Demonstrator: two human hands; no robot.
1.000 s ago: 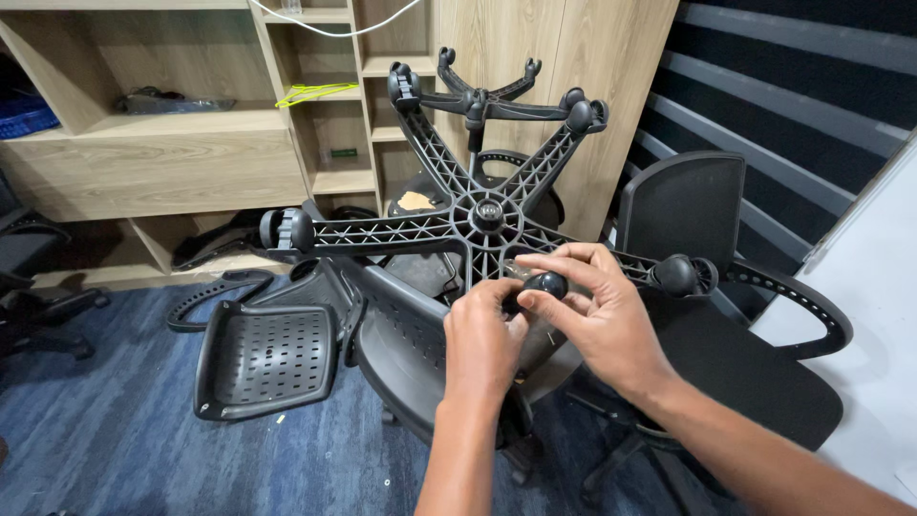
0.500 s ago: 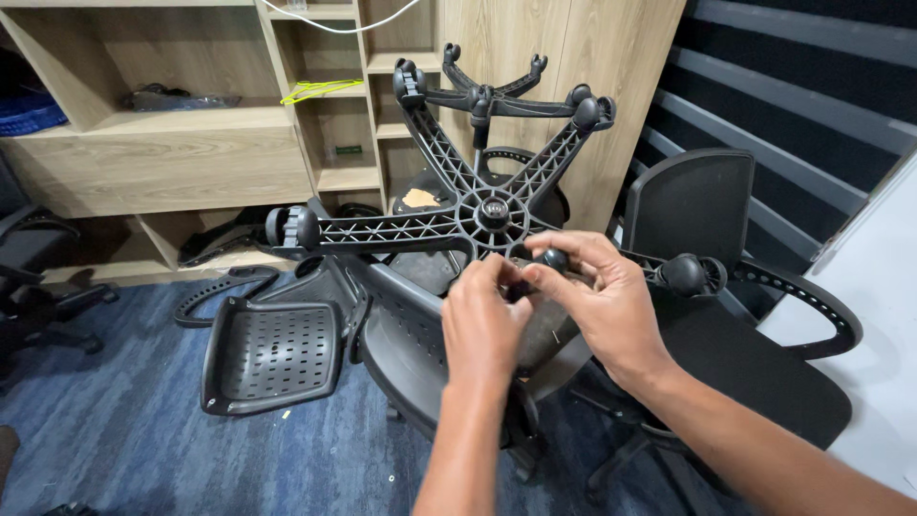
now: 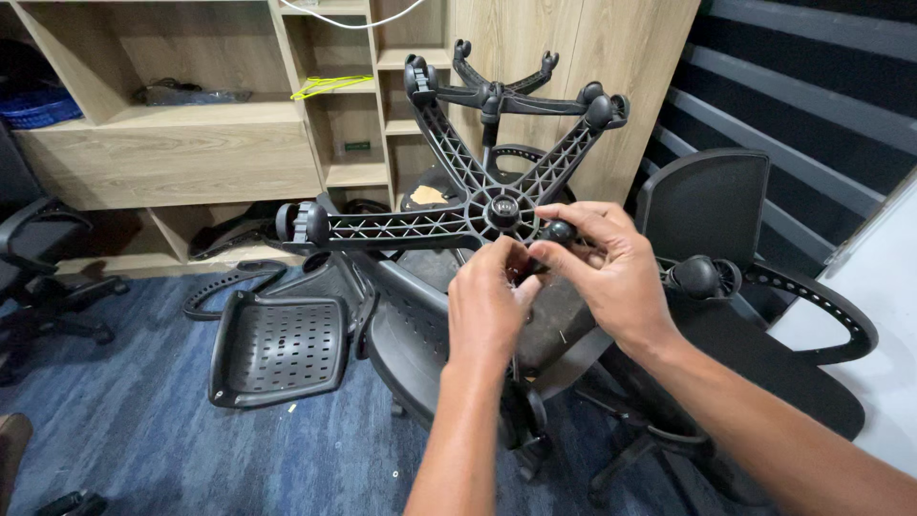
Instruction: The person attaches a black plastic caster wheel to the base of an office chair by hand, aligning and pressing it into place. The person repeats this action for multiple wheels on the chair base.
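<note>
An upturned black office chair shows its five-armed base (image 3: 411, 227), with casters at the arm ends (image 3: 301, 222) (image 3: 702, 275). Both my hands meet just right of the base's hub (image 3: 501, 208). My right hand (image 3: 611, 272) pinches a small black rounded part (image 3: 559, 230) between thumb and fingers. My left hand (image 3: 492, 306) closes its fingertips on the same part from below. The hands hide how that part joins the base.
A second chair base (image 3: 492, 91) leans on the wooden shelving (image 3: 172, 162) behind. A perforated black seat shell (image 3: 277, 349) lies on the blue carpet at left. A black chair back (image 3: 707, 201) and curved armrest (image 3: 821, 315) stand at right. Another chair (image 3: 38, 258) is at far left.
Both hands have moved up and closer to the hub, still holding the small black part. The view has shifted a little downward.
</note>
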